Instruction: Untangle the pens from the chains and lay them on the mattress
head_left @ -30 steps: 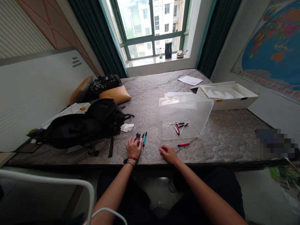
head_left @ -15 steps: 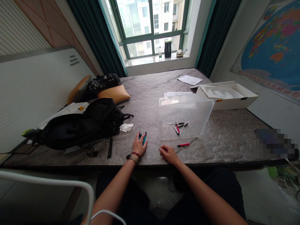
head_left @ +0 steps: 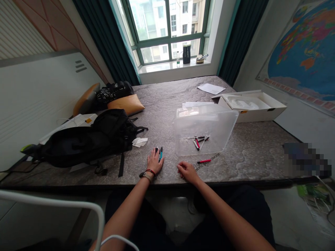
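Note:
My left hand (head_left: 155, 162) lies palm down on the mattress with its fingers stretched out over several pens. A teal pen (head_left: 161, 152) and a black pen (head_left: 157, 149) stick out past its fingertips, partly covered. My right hand (head_left: 187, 171) rests closer to the mattress edge, fingers curled in, and nothing shows in them. Just beyond it lies a red pen (head_left: 204, 161). A clear plastic bin (head_left: 222, 134) stands farther back, with several red, black and white pens (head_left: 198, 143) seen through its wall.
A black backpack (head_left: 86, 143) lies at the left, near a crumpled tissue (head_left: 140, 142) and a tan cushion (head_left: 127, 104). An open white box (head_left: 259, 114) sits back right, with paper (head_left: 210, 88) behind it. A white tube frame (head_left: 52, 201) crosses the lower left.
My left hand has flattened over the pens, which now lie closer together and point more straight ahead. My right hand stays in place.

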The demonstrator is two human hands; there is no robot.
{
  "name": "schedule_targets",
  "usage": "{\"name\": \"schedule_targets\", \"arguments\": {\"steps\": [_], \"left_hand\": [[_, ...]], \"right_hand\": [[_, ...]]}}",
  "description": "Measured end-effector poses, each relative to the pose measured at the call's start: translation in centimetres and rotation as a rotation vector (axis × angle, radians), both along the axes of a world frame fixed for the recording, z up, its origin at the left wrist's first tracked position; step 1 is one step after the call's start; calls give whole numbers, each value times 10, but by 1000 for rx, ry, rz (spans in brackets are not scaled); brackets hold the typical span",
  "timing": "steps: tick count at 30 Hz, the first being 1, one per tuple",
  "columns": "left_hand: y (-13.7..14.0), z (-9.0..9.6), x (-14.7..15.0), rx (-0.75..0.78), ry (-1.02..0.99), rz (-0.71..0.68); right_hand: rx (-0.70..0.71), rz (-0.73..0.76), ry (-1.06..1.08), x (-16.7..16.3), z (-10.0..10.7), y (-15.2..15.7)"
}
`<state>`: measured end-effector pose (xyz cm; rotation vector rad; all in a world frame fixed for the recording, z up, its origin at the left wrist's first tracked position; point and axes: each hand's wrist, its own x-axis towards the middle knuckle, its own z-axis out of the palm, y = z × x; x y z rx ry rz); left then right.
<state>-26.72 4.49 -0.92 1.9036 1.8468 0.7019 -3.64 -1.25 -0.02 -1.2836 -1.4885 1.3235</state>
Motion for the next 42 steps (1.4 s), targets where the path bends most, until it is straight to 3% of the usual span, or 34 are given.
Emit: {"name": "schedule_targets", "arguments": {"steps": [11,17,25,29,32,34,38,42], "left_hand": [[-9,-4,6,136,-103,-147],[-3,-4,9,144,92,-132],[-4,-7,9,236,67,-77],[-8,0,11,254,103,-65],[-19,12,20,353,112,-35],[-29,19,31,402,56,-97],[-50,19,60,270,-81,-343],[-56,11,78,168,-72,-267]], "right_hand": [[8,-10,-4,0,-1,0],[23,-17,0,-1,-1,-1],[26,-31,-11,-1,-1,-1],[23,-36,-4,-1,-1,-1],[13,-37,21,0,-1,-1],[7,-33,38,0,-1,0],[-25,15,79,-1,-2,1],[-11,20,-13,11,9,10]]}}
